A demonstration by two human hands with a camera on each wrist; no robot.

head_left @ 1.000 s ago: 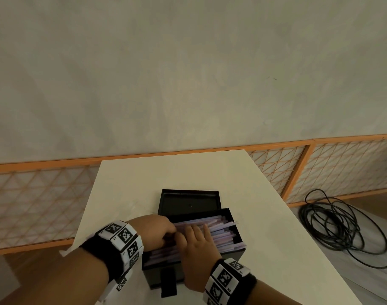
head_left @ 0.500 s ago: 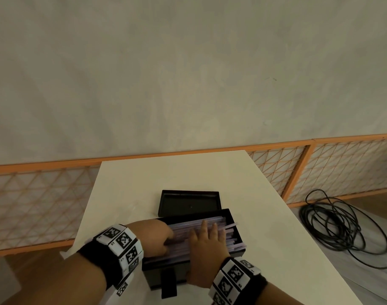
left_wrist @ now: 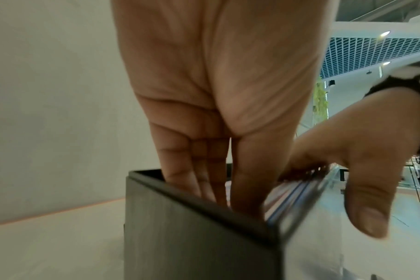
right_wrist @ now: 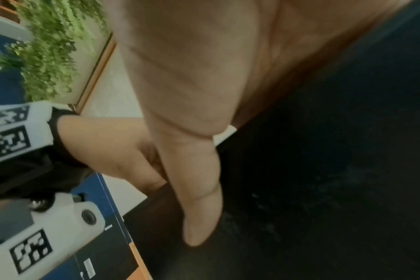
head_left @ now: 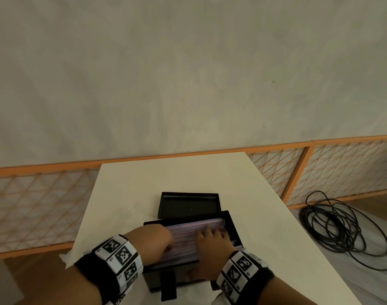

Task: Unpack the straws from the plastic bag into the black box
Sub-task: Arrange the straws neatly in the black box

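Straws [head_left: 186, 238] fill the black box [head_left: 232, 225], both hands pressing them.

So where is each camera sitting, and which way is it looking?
Head: on the person's head, looking forward and down at the black box of straws; left hand, right hand and both forearms show.
Left wrist: on the left wrist, looking along the fingers into the box; the right hand shows too.
Right wrist: on the right wrist, looking along the thumb against the box; the left hand shows behind.
All three share the box and both hands.
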